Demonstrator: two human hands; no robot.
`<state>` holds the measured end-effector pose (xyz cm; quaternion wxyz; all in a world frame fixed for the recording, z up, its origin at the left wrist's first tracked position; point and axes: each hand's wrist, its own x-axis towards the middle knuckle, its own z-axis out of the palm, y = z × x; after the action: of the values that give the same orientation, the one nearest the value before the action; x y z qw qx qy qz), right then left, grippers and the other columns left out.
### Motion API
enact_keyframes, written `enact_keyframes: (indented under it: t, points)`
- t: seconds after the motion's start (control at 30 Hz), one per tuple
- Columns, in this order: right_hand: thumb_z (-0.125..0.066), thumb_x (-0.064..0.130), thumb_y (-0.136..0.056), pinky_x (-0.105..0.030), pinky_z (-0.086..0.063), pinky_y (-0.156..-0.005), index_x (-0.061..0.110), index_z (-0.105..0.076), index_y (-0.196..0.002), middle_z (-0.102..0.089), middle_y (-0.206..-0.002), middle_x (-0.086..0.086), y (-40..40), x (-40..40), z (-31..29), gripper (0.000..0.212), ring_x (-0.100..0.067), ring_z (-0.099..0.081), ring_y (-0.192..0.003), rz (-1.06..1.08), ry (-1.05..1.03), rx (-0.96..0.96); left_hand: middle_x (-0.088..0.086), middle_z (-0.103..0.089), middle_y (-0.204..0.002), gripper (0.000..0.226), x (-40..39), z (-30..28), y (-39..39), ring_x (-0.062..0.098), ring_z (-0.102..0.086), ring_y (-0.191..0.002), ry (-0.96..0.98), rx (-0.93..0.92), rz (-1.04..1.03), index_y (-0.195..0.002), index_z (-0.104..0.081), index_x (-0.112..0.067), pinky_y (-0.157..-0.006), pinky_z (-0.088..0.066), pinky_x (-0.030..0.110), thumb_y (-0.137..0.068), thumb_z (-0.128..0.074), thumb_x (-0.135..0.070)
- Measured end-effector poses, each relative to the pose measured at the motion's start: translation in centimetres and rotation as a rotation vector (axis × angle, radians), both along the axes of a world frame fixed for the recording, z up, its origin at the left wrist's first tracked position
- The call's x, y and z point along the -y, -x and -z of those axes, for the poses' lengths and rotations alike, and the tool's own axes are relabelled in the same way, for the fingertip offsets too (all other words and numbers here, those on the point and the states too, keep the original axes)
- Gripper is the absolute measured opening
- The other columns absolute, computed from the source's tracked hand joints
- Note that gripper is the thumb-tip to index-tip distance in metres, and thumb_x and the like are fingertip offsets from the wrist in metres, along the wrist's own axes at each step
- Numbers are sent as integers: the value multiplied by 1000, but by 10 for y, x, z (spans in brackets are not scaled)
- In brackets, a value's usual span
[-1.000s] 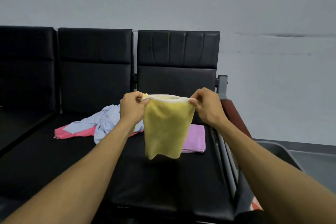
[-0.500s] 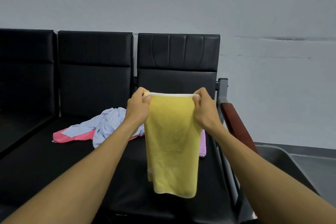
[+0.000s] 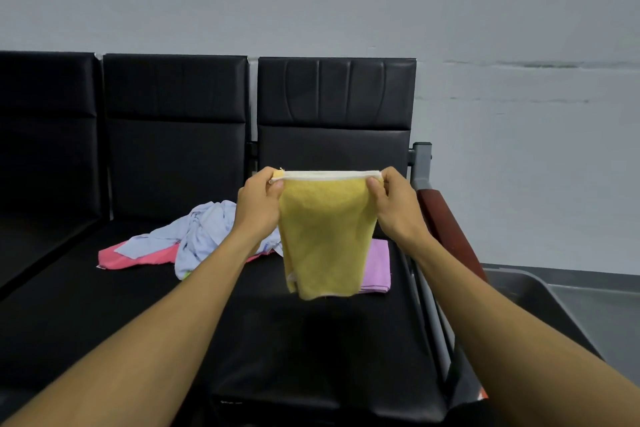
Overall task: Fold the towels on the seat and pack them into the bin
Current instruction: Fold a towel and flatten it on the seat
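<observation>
A yellow towel with a white top edge hangs in the air over the right black seat. My left hand pinches its top left corner and my right hand pinches its top right corner. Behind it, a folded purple towel lies flat on the same seat, partly hidden. A crumpled light blue towel lies on a pink towel across the gap between the middle and right seats. The grey bin stands on the floor at the right, beside the seat.
A row of black padded seats with backrests runs along a grey wall. A red-brown armrest on a grey metal post separates the right seat from the bin. Something orange shows low in the bin.
The yellow towel dropped open to its full hanging length half a second ago; now its lower part has swung up and it hangs shorter. My hands stay at the top corners.
</observation>
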<state>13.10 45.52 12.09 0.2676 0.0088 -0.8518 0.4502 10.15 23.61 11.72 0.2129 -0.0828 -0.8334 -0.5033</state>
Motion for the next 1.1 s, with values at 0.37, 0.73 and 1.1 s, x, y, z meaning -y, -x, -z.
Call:
enact_keyframes:
  t: [0.37,0.73,1.1]
  points:
    - [-50,30,-104,-26,-41,-62,5,-53,-95,-57,-79,-1,-45,3,33,27,-10,-49,-70,2,31,35,20,-60,-86,21,2,35,-36,19,-49,-76,-18,94,63,-100,-58,-3,-68,-38,34,-106,-44,-17]
    - [-61,37,-96,-30,-40,-60,25,-55,-73,-59,-66,9,-4,-12,133,27,-6,-56,-64,72,73,224,2,-65,-73,24,-6,126,0,14,-54,-68,88,238,-20,-81,-67,-5,-61,-39,33,-99,-56,-17]
    - [-40,39,-105,-46,-57,-59,24,-41,-82,-65,-68,-4,42,-14,216,27,-21,-68,-57,12,32,388,10,-66,-99,21,-24,218,51,23,-71,-56,-50,529,25,-111,-58,-9,-50,-54,27,-108,-42,-22]
